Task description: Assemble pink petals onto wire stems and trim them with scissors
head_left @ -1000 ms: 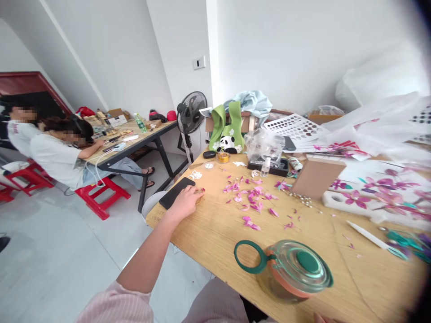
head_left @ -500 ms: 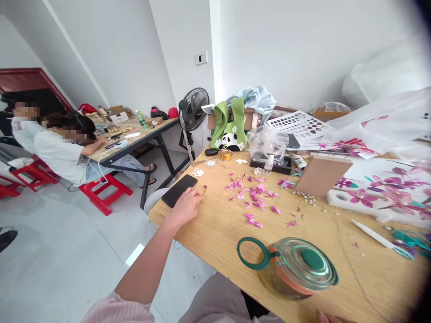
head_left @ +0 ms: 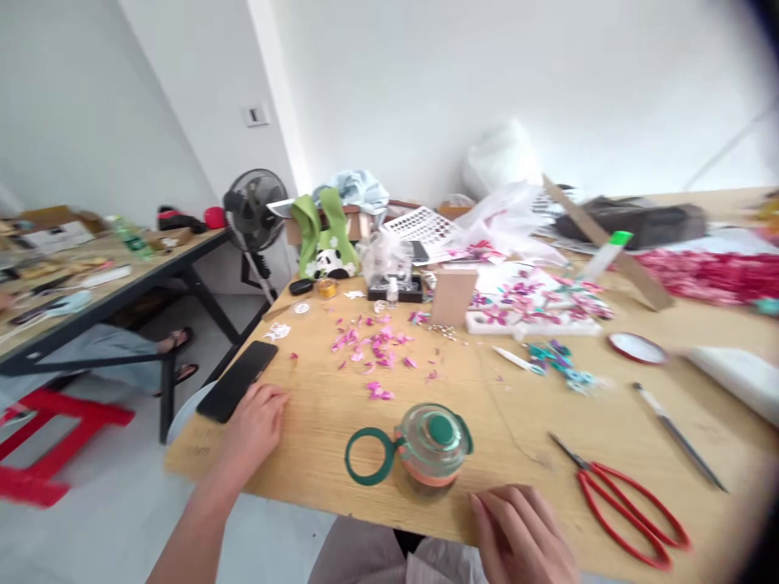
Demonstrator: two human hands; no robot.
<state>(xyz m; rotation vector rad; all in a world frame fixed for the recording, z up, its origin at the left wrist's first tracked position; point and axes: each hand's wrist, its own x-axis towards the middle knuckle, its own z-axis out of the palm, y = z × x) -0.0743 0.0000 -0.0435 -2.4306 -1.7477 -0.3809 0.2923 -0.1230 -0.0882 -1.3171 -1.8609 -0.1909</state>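
Observation:
My left hand [head_left: 259,418] rests on the wooden table, fingers loosely curled, with nothing seen in it. Right beside it lies a black phone [head_left: 238,381]. A tiny dark pink petal [head_left: 293,357] is just beyond the fingertips. My right hand [head_left: 523,531] lies at the table's front edge, fingers extended side by side and apparently holding nothing; its underside is hidden. Between the hands, nearer the right one, stands a clear round jar [head_left: 429,454] with a green lid button and a green ring handle. Red-handled scissors [head_left: 626,507] lie to the right of that hand.
Loose pink petals [head_left: 377,345] are scattered mid-table. Behind them stand a brown block [head_left: 454,296], a green panda bag [head_left: 329,243] and a foam piece [head_left: 535,324] with flowers. A pen-like tool [head_left: 678,434] lies at right. A fan [head_left: 256,211] stands beyond the left edge.
My view has swung to the right. My right hand, barely visible before, now shows on the table. My left hand has drawn back slightly from the small petal by the phone.

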